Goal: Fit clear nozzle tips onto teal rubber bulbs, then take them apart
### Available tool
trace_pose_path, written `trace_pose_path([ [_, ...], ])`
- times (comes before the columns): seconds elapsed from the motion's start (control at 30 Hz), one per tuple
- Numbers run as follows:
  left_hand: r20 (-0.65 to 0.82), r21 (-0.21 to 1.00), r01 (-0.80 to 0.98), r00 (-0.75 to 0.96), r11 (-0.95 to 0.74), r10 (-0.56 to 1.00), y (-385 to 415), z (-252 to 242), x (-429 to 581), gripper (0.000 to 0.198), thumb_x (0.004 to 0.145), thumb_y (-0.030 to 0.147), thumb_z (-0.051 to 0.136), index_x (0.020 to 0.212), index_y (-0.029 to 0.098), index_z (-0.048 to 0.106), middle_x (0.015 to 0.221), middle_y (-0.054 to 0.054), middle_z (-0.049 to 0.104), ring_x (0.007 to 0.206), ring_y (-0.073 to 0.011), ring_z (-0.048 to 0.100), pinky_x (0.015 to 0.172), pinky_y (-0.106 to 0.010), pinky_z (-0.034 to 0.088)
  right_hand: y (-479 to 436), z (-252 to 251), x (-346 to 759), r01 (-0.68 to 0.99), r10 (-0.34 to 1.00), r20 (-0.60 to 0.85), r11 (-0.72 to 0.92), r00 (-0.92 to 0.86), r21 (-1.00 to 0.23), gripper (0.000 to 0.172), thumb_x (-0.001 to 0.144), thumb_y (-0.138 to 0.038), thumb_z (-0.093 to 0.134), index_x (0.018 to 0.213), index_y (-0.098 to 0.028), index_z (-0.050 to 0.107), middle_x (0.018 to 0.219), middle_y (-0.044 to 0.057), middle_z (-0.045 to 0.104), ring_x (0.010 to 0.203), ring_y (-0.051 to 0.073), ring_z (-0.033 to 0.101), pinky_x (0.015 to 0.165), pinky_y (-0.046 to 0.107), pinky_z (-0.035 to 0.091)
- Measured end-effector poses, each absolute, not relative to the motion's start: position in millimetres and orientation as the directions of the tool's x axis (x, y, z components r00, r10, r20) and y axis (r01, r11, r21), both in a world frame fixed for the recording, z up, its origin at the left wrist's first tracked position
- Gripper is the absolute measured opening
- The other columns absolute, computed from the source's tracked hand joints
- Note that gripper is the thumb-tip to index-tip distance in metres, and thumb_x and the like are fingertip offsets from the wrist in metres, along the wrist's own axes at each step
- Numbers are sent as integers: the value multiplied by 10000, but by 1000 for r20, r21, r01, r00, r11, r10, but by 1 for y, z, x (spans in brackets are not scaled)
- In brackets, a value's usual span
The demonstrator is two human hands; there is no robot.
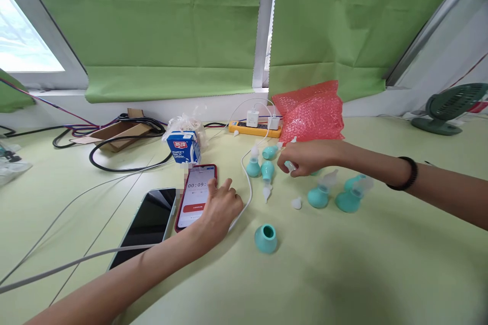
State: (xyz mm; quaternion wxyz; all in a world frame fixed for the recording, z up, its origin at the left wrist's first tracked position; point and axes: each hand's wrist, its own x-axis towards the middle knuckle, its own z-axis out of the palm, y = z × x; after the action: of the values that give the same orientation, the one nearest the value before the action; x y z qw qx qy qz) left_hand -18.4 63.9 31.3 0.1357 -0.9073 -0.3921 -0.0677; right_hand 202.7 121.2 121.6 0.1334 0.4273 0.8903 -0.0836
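Observation:
My left hand [220, 207] rests on the lower right edge of a red-cased phone [195, 194] whose screen shows a running timer; its fingers are loosely curled, with one fingertip on the screen. My right hand [305, 158] reaches in from the right and pinches a small clear tip [290, 166] between its fingers. Around it lie several teal rubber bulbs [318, 196] with clear nozzles, some standing and some on their sides. A teal bulb without a nozzle [266, 238] stands alone nearer to me, and a loose white tip [296, 204] lies on the table.
A second phone with a dark screen [148, 223] lies left of the red one. A milk carton [184, 147], a yellow power strip [254, 128] with chargers, a pink bubble-wrap bag [310, 110], tangled cables [125, 155] and a green fan [450, 106] stand further back.

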Motion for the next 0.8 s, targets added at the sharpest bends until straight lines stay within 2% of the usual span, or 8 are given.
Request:
trace_pose_path([
  [0.17, 329, -204, 682, 724, -703, 607, 54, 41, -22, 306, 704, -56, 326, 650, 144, 551, 624, -75, 535, 761, -238, 483, 709, -464, 328, 63, 132, 190, 664, 654, -122, 744, -747, -79, 53, 687, -195, 571, 726, -188, 606, 570, -8, 494, 502, 95, 445, 439, 200, 239],
  [0.27, 472, -201, 685, 694, -701, 543, 37, 66, -23, 273, 764, 23, 362, 891, 156, 564, 733, -76, 567, 785, -219, 483, 718, -423, 343, 35, 107, 189, 632, 623, -156, 775, -767, -15, 112, 696, -112, 522, 606, -166, 562, 500, -3, 469, 453, 97, 412, 431, 226, 180],
  [0.33, 574, -147, 658, 665, -739, 478, 21, 77, -21, 253, 790, 79, 384, 966, 167, 544, 724, -62, 565, 716, -186, 488, 661, -356, 372, 25, 85, 191, 626, 619, -147, 780, -771, -2, 168, 716, -83, 466, 588, -164, 541, 498, 1, 472, 434, 93, 396, 439, 235, 164],
  [0.4, 617, -77, 556, 679, -827, 399, 2, 74, -14, 199, 809, 124, 388, 913, 172, 550, 677, -51, 554, 623, -156, 483, 563, -293, 383, 23, 66, 193, 629, 621, -133, 777, -772, -25, 162, 746, -117, 443, 633, -169, 546, 530, 10, 499, 466, 107, 430, 454, 238, 183],
  [0.47, 672, 6, 478, 648, -878, 357, -15, 57, -5, 197, 825, 141, 363, 752, 177, 543, 537, -15, 486, 482, -124, 430, 441, -252, 339, 24, 53, 195, 649, 641, -112, 758, -759, -61, 137, 780, -196, 437, 707, -176, 552, 588, 21, 531, 512, 127, 470, 470, 240, 219],
  [0.57, 575, 98, 383, 732, -919, 366, -28, 23, 6, 205, 818, 109, 372, 663, 175, 489, 483, 11, 449, 377, -93, 380, 341, -231, 267, 24, 38, 196, 685, 685, -36, 722, -728, -98, 152, 800, -253, 420, 841, -189, 552, 705, 41, 552, 568, 142, 501, 497, 248, 277],
  [0.67, 449, 61, 353, 825, -933, 342, -22, 6, 9, 140, 824, 153, 367, 766, 167, 494, 578, -21, 518, 432, -128, 458, 356, -241, 325, 21, 21, 199, 684, 699, 107, 715, -707, -145, 220, 790, -212, 413, 983, -195, 518, 790, 55, 546, 633, 149, 521, 532, 255, 329],
  [0.8, 360, 40, 399, 849, -916, 386, -6, 11, 6, 144, 830, 128, 350, 892, 130, 480, 676, -51, 544, 519, -149, 503, 423, -254, 404, 18, 2, 203, 660, 736, 337, 676, -587, -328, 267, 761, -208, 450, 1023, -162, 438, 739, 36, 543, 631, 135, 511, 545, 247, 370],
])
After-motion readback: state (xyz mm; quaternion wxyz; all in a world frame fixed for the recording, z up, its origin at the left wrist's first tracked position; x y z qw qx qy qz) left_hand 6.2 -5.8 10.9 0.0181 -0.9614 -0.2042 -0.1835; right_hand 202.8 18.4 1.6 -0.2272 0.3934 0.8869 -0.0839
